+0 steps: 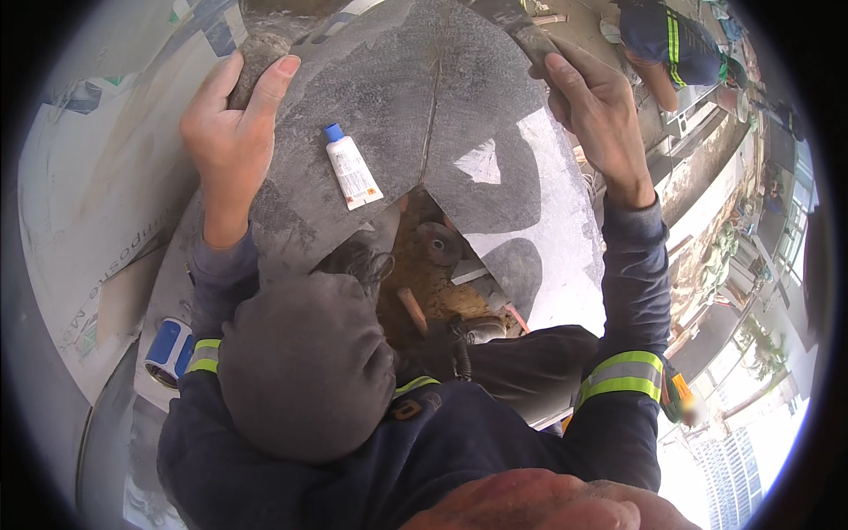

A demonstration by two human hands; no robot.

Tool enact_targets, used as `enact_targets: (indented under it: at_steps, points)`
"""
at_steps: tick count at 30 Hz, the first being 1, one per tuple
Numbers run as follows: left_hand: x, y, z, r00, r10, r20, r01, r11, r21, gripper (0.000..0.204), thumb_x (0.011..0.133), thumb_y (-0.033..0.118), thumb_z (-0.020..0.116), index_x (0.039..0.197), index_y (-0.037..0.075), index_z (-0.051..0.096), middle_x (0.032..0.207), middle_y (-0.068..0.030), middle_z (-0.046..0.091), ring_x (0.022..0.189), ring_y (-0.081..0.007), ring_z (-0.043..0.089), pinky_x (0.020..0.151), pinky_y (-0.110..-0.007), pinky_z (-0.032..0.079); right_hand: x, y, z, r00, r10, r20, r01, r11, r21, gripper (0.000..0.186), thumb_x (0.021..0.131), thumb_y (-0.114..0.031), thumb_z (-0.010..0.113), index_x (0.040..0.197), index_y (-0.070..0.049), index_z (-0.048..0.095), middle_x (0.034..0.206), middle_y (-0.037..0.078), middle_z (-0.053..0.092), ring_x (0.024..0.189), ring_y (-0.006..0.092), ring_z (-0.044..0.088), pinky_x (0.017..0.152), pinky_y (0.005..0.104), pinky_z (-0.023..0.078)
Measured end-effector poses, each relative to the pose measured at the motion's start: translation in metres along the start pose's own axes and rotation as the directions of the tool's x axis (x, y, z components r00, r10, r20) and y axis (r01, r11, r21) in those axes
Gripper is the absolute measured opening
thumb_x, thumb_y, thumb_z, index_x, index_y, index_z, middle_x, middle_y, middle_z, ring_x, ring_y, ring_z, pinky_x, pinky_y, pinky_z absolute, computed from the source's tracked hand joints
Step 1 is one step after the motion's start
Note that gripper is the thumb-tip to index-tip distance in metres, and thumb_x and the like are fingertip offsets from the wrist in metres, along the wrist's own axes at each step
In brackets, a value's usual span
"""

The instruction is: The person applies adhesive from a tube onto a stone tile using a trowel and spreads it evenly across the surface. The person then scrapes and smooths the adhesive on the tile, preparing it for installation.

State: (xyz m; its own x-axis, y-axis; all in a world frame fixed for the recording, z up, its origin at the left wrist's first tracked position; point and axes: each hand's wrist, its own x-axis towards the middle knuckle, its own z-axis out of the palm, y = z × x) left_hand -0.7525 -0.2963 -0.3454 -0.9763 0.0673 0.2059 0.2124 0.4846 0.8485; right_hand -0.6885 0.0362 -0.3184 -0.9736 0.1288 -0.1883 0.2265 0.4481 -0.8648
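Observation:
My left hand (231, 141), raised at the top left, is closed with thumb and fingers round a rough grey stone-like piece (261, 55). Across from it, my right hand (603, 110) grips a dark grey piece (533, 40) at the top. Both pieces run toward the upper rim, and I cannot tell whether they join. Between my hands lie grey stone-like panels (380, 97) that meet along a seam. A white tube (353, 173) with a blue cap rests on the left panel, touched by neither hand.
Below the seam, a pointed opening shows a round disc (439, 243) and a brown wooden stick (412, 311). A blue and white can (168, 350) stands by my left elbow, near a large pale board (97, 221). A co-worker (667, 44) in dark clothes bends at the upper right, amid clutter.

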Motion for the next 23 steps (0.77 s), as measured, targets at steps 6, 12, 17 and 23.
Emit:
enact_targets:
  at_steps: [6, 12, 17, 23]
  points:
    - [0.003, -0.005, 0.002, 0.999, -0.015, 0.03, 0.015, 1.0, -0.017, 0.035, 0.089, 0.025, 0.084, 0.082, -0.004, 0.066, 0.068, 0.0022, 0.055, 0.065, -0.0058, 0.043, 0.058, -0.024, 0.038, -0.015, 0.011, -0.014, 0.925, -0.363, 0.108, 0.371, 0.81, -0.454, 0.032, 0.098, -0.015, 0.069, 0.126, -0.001, 0.07, 0.087, 0.009, 0.07, 0.071, 0.0217, 0.068, 0.066, 0.0346, 0.054]
    - [0.0, -0.01, 0.002, 0.998, 0.059, -0.015, -0.059, 0.998, -0.038, 0.035, 0.089, 0.025, 0.085, 0.077, -0.001, 0.063, 0.064, 0.0042, 0.045, 0.061, -0.0066, 0.037, 0.054, -0.026, 0.035, 0.012, 0.006, -0.014, 0.859, -0.362, 0.361, 0.509, 0.677, -0.531, 0.039, 0.097, -0.006, 0.067, 0.135, -0.009, 0.068, 0.114, 0.011, 0.069, 0.094, 0.0206, 0.07, 0.079, 0.0337, 0.055]
    - [-0.001, -0.012, -0.001, 0.995, -0.093, -0.044, 0.094, 0.995, 0.021, 0.041, 0.088, 0.032, 0.085, 0.083, -0.005, 0.069, 0.068, -0.0009, 0.064, 0.065, -0.0059, 0.05, 0.062, -0.023, 0.041, 0.015, 0.035, -0.02, 0.809, -0.401, 0.43, 0.578, 0.677, -0.456, 0.04, 0.091, -0.01, 0.073, 0.129, -0.021, 0.073, 0.117, 0.006, 0.069, 0.088, 0.0245, 0.072, 0.073, 0.0339, 0.058]
    - [0.001, -0.019, 0.002, 0.997, -0.073, 0.038, 0.071, 0.996, 0.056, 0.038, 0.089, 0.032, 0.084, 0.087, -0.004, 0.073, 0.07, -0.0016, 0.066, 0.067, -0.0057, 0.052, 0.063, -0.023, 0.042, 0.027, 0.044, -0.016, 0.736, -0.422, 0.529, 0.662, 0.609, -0.436, 0.05, 0.091, 0.008, 0.065, 0.137, -0.013, 0.067, 0.127, 0.01, 0.063, 0.109, 0.0265, 0.068, 0.085, 0.037, 0.057]
